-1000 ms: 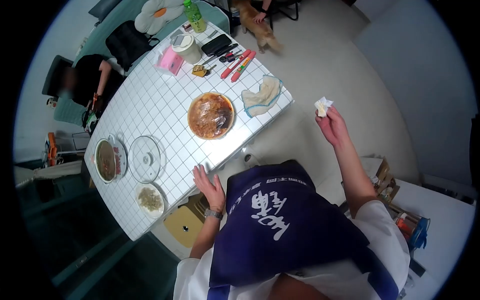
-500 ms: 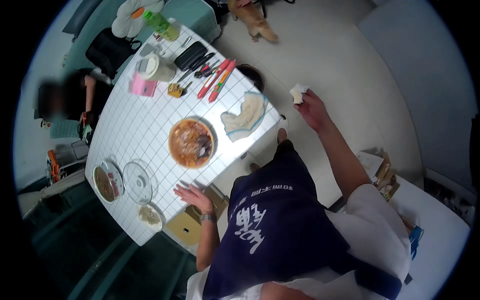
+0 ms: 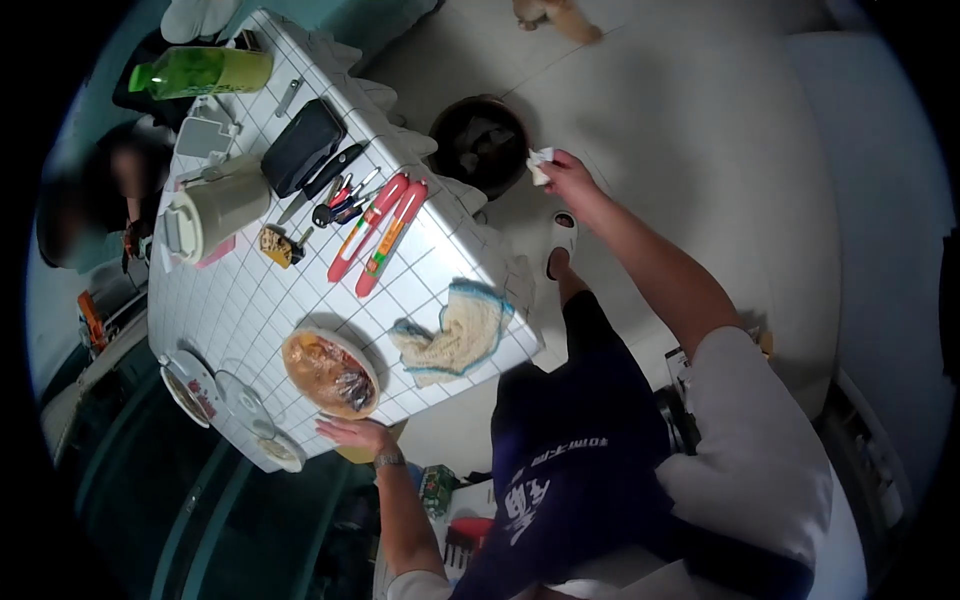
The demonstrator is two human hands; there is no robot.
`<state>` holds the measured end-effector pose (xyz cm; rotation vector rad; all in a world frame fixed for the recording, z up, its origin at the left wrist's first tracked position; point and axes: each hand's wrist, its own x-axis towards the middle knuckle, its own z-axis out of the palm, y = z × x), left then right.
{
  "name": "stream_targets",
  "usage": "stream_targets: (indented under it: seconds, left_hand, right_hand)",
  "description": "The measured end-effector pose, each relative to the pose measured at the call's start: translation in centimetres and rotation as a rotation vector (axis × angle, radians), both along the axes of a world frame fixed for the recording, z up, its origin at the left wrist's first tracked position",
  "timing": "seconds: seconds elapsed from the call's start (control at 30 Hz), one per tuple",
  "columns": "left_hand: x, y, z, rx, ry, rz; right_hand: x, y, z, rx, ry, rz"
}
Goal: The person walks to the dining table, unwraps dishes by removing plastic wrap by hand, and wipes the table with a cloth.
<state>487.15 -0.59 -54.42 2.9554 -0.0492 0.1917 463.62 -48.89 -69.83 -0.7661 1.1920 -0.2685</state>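
Note:
My right hand (image 3: 570,177) is closed on a crumpled white tissue (image 3: 540,166), held out beside a dark round bin (image 3: 480,147) on the floor. Over the near edge of the white tiled-pattern table (image 3: 410,400), my left hand (image 3: 352,432) is spread flat and holds nothing. Just beyond it sits a bowl of reddish food (image 3: 330,372) under clear wrap. A cream cloth with blue trim (image 3: 455,335) lies at the table corner. Two red sausage-shaped packs (image 3: 380,235) lie behind the cloth.
Farther along the table are a green bottle (image 3: 200,73), a white cup (image 3: 215,210), a black case (image 3: 303,147) and keys (image 3: 345,205). Dishes and a glass lid (image 3: 243,402) stand at the left. Another person (image 3: 125,180) sits beyond. A dog (image 3: 560,15) is at the top.
The view has moved toward the bin, which now shows fully. My right hand has come close to it with the tissue. My left hand stays spread, now near the bowl.

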Motion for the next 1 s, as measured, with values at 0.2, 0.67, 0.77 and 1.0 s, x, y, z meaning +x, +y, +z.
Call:
stream_targets:
  seconds: [0.2, 0.67, 0.77, 1.0]
  left_hand:
    - [1.0, 3.2, -1.8, -0.220, -0.088, -0.093]
    - [-0.2, -0.7, 0.4, -0.155, -0.035, 0.011]
    - [-0.5, -0.7, 1.1, -0.157, -0.019, 0.010]
    - [-0.6, 0.5, 1.4, -0.219, -0.010, -0.062]
  right_hand:
    - [5.2, -0.8, -8.1, -0.174, 0.349, 0.357]
    - [4.7, 14.7, 22.7, -1.519, -0.146, 0.984]
    - [4.5, 15.8, 21.0, -1.468, -0.100, 0.994]
    - [8.1, 15.8, 20.6, -1.641, 0.050, 0.703]
